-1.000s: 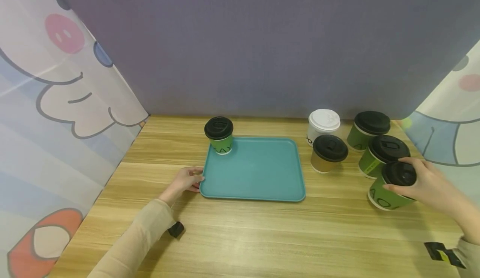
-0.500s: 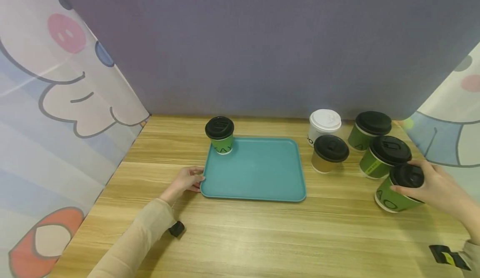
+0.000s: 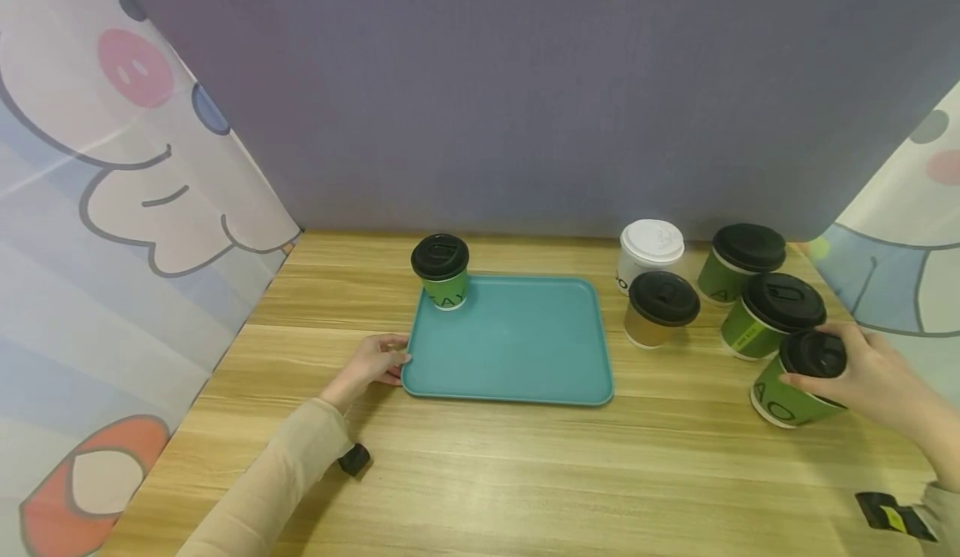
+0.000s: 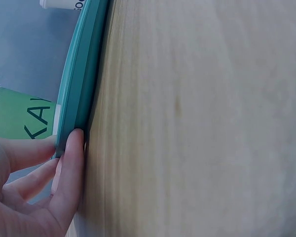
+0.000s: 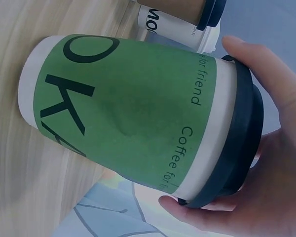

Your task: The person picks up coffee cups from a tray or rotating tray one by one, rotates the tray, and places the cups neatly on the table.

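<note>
My left hand (image 3: 372, 360) pinches the left edge of a teal tray (image 3: 517, 344), near its front corner; the left wrist view shows thumb and fingers (image 4: 71, 165) on the rim. On the tray's back left corner stands a small green paper coffee cup (image 3: 447, 292) with a black lid. At the right, my right hand (image 3: 873, 373) grips another green coffee cup (image 3: 786, 392) from above, fingers and thumb around its black lid (image 5: 246, 143). That cup is at or just above the table; I cannot tell whether its base touches.
Behind the held cup stand two green cups with black lids, a nearer one (image 3: 772, 315) and a farther one (image 3: 738, 261). Left of them are a brown cup (image 3: 656, 315) and a white-lidded cup (image 3: 648, 253). A grey panel (image 3: 525, 98) closes the table's back.
My right hand has shifted slightly to the right with the green coffee cup, then stayed almost still. The left hand and the tray have not visibly moved.
</note>
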A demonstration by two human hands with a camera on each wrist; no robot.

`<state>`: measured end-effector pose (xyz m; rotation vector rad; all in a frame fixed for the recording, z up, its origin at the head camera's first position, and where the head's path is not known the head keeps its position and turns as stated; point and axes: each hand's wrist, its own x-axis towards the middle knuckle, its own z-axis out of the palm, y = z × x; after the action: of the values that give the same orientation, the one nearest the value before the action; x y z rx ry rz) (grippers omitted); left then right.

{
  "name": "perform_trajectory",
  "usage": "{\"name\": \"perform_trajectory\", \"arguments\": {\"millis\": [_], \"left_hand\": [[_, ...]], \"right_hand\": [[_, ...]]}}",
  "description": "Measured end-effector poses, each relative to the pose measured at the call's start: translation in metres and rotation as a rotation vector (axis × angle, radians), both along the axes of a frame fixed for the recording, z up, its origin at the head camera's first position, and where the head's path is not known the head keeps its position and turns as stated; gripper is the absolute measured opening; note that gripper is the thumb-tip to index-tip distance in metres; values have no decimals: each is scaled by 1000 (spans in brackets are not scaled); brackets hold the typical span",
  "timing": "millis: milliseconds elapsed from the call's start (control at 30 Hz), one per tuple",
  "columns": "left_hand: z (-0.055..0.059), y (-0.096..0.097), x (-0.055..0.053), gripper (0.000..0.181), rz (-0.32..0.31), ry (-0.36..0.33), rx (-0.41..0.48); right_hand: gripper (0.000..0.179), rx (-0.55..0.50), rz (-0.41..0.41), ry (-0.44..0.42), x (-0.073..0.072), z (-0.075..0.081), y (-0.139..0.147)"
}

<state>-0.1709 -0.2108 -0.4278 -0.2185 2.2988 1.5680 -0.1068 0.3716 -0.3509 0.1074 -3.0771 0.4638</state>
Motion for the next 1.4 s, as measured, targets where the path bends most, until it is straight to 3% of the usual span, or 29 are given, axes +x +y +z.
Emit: {"name": "perform_trajectory", "arguments": {"millis": [533, 833, 1067, 1400], "left_hand": [[-2, -1, 0, 40, -6, 1, 0], [-3, -2, -2, 40, -5, 2, 15], [-3, -2, -2, 40, -7, 3, 13], [-1, -1, 0, 40, -12, 13, 1]], "right_hand": [[92, 7, -25, -10, 1, -5, 4], [96, -1, -48, -58, 5, -4, 2], [97, 5, -45, -30, 4, -7, 3], [98, 76, -89, -38, 6, 2, -7]]}}
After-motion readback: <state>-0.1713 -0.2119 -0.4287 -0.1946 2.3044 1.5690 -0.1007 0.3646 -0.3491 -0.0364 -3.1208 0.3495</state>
